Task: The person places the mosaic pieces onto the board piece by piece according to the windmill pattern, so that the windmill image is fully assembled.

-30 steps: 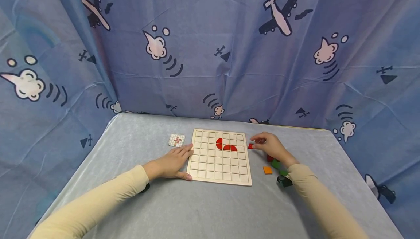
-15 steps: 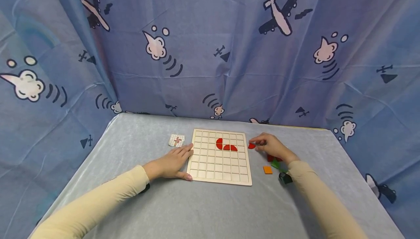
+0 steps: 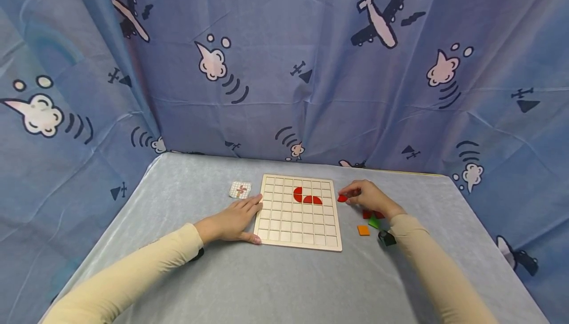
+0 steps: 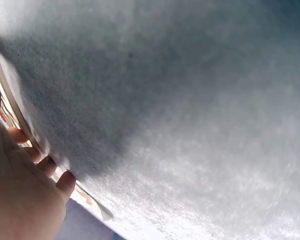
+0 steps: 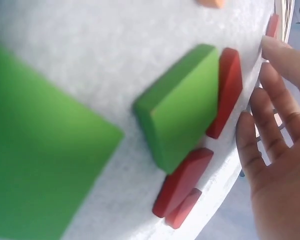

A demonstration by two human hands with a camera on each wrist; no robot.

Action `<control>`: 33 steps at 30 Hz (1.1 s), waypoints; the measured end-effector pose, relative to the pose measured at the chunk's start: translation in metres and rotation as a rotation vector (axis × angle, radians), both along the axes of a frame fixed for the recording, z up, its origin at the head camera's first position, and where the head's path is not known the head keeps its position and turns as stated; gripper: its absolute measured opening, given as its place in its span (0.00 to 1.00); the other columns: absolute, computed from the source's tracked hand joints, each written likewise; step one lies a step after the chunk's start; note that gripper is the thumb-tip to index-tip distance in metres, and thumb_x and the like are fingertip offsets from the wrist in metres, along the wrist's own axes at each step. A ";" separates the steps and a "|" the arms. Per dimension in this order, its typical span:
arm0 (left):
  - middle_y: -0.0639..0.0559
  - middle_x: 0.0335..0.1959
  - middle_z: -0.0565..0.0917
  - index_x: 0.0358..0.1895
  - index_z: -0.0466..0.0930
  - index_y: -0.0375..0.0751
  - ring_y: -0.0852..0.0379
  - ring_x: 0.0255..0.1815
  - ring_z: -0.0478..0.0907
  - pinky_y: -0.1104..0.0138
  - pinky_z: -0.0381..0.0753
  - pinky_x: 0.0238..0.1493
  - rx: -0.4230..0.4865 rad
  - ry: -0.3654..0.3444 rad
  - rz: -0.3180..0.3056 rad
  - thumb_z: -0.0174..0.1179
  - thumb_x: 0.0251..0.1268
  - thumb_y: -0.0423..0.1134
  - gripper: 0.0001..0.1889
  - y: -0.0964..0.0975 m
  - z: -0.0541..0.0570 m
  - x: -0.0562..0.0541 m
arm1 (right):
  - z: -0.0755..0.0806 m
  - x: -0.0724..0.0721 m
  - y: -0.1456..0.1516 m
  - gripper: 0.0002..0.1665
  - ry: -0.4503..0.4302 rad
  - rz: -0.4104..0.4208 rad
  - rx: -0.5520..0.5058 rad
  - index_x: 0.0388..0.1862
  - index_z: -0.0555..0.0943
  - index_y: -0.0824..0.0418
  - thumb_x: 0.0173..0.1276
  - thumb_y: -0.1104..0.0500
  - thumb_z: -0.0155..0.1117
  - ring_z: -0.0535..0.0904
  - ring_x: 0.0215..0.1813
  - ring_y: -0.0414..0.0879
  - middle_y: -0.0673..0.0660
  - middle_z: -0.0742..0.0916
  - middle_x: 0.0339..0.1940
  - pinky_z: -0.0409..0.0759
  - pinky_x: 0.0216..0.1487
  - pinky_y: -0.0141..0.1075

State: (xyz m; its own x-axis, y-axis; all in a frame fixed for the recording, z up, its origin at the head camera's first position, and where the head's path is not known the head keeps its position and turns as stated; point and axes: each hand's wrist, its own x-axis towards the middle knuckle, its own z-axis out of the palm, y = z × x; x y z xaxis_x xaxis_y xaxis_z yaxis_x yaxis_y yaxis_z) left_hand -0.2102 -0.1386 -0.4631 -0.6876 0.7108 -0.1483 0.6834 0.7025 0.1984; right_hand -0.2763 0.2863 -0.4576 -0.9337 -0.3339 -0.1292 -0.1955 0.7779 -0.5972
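Observation:
A wooden grid board (image 3: 284,227) lies on the table with several red quarter-circle pieces (image 3: 298,195) in its upper cells. My left hand (image 3: 234,220) rests along its left edge, fingers straight and thumb at the lower corner; the left wrist view shows the fingertips (image 4: 47,165) against that edge. Just right of the board, my right hand (image 3: 368,198) pinches a loose red quarter-circle piece (image 3: 342,198) between thumb and forefinger, low over the cloth. In the right wrist view the thumb meets this red piece (image 5: 273,26), and the other fingers are spread beside it.
A small card (image 3: 240,190) with a red pattern on a grid lies left of the board. Below my right hand are an orange square (image 3: 363,230), a green piece (image 3: 374,222) and red pieces (image 3: 367,214). A patterned blue curtain (image 3: 266,67) stands behind the table.
The loose red piece has turned and shifted slightly at my right fingertips. My right forearm has drawn slightly away, showing more of the red and green pieces. The left hand stays put.

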 end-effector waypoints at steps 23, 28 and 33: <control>0.38 0.82 0.46 0.78 0.51 0.35 0.40 0.82 0.49 0.45 0.58 0.77 -0.010 0.015 -0.021 0.52 0.62 0.72 0.53 -0.002 -0.002 -0.001 | -0.001 -0.001 0.000 0.17 -0.017 -0.014 -0.002 0.52 0.86 0.63 0.63 0.66 0.70 0.77 0.38 0.44 0.58 0.87 0.38 0.78 0.41 0.34; 0.37 0.82 0.46 0.78 0.51 0.35 0.41 0.82 0.49 0.45 0.58 0.77 -0.004 0.022 -0.025 0.52 0.62 0.72 0.53 -0.002 -0.002 -0.001 | -0.003 -0.001 0.001 0.15 -0.009 -0.047 0.004 0.50 0.86 0.63 0.63 0.64 0.70 0.77 0.38 0.44 0.56 0.87 0.37 0.77 0.43 0.35; 0.37 0.82 0.47 0.77 0.52 0.34 0.40 0.82 0.49 0.45 0.58 0.76 0.000 0.032 -0.027 0.52 0.62 0.72 0.53 -0.001 -0.003 -0.002 | -0.003 0.000 0.001 0.14 -0.001 -0.084 0.002 0.48 0.86 0.63 0.62 0.63 0.71 0.77 0.36 0.44 0.57 0.86 0.35 0.77 0.41 0.34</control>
State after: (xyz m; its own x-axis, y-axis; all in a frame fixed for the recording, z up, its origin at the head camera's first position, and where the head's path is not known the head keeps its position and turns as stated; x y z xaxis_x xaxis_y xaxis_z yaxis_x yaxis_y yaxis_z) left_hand -0.2120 -0.1401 -0.4658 -0.6723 0.7293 -0.1268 0.7083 0.6836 0.1761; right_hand -0.2768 0.2878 -0.4605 -0.9582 -0.2542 -0.1309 -0.1289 0.7927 -0.5959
